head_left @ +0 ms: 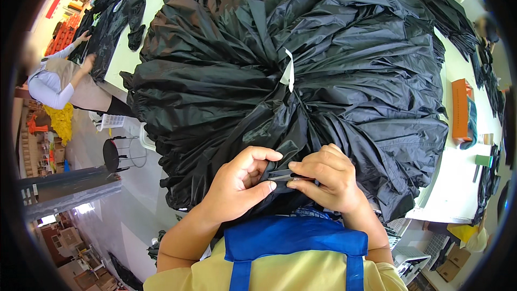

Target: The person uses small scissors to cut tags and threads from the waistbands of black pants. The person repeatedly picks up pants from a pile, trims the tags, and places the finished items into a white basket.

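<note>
Nearest, at the lower edge of the frame, a blue apron (295, 240) over a yellow shirt fills the bottom centre, and both forearms rise from it. Just above, the left hand (240, 183) curls its fingers and thumb together, pinching a fold of black fabric (280, 75), while the right hand (331, 178) presses thumb against forefinger on a thin pale strip or small tool (283, 176) laid across that fold; which it is cannot be told. The two hands meet almost fingertip to fingertip, seemingly to keep the slippery cloth taut at one spot. Beyond them the fabric heaps up through the middle of the frame, gathered at a white tie (290, 70) that bundles the layers. It lies on a pale table (458, 183), with an orange box (461, 109) at the right. At the upper left another person (56, 83) leans over more black pieces (110, 19); a stool (111, 153) stands on the grey floor below.
</note>
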`<state>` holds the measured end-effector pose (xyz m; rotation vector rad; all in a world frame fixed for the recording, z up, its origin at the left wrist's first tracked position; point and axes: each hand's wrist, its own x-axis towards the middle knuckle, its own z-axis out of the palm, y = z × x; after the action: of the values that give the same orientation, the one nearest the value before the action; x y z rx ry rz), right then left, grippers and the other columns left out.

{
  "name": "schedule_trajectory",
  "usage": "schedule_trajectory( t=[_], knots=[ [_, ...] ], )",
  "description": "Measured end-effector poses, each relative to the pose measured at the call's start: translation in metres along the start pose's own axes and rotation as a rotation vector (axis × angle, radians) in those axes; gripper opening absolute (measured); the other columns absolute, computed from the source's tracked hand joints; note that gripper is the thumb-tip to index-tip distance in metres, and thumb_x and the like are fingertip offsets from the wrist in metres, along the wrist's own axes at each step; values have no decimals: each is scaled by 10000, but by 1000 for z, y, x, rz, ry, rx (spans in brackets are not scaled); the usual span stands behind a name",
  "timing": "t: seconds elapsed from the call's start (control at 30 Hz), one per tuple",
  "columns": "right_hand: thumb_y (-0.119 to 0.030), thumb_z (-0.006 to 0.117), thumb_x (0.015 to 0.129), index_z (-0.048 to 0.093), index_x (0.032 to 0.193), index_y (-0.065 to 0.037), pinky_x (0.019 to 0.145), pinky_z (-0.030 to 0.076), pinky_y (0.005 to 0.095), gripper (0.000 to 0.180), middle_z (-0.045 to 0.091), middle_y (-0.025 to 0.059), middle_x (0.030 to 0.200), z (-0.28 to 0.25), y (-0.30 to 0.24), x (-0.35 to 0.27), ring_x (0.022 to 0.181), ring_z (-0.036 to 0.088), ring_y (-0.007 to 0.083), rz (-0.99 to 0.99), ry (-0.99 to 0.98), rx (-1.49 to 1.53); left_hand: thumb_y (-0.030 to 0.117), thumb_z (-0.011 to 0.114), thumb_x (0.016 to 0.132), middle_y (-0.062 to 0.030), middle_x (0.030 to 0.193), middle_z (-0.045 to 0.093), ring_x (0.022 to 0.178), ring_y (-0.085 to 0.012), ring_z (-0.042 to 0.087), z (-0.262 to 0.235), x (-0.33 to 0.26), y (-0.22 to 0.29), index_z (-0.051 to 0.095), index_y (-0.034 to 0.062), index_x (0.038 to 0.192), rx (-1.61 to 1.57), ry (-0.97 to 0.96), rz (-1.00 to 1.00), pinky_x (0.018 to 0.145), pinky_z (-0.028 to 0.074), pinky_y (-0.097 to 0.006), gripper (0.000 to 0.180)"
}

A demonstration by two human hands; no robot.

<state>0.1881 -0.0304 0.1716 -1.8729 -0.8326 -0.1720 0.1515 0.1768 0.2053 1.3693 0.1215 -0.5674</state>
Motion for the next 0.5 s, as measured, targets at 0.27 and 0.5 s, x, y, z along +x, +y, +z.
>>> schedule_trajectory(
  t=[0.27,0.5],
  knots=[
    [-74,794,662,672,905,-14,554,447,255,278,645,75,798,2,2,-18,655,573,157,233,143,222,-39,610,835,-63,956,606,854,-103,584,-4,0,-13,538,-13,1081,126,34,137,760,462,-236,258],
    [-128,816,654,659,932,-16,586,395,221,338,598,56,818,-20,3,-51,666,511,104,412,261,438,-3,622,845,-94,867,670,680,-83,601,-2,1,-6,590,-31,909,699,241,492,594,474,-219,77]
  ],
)
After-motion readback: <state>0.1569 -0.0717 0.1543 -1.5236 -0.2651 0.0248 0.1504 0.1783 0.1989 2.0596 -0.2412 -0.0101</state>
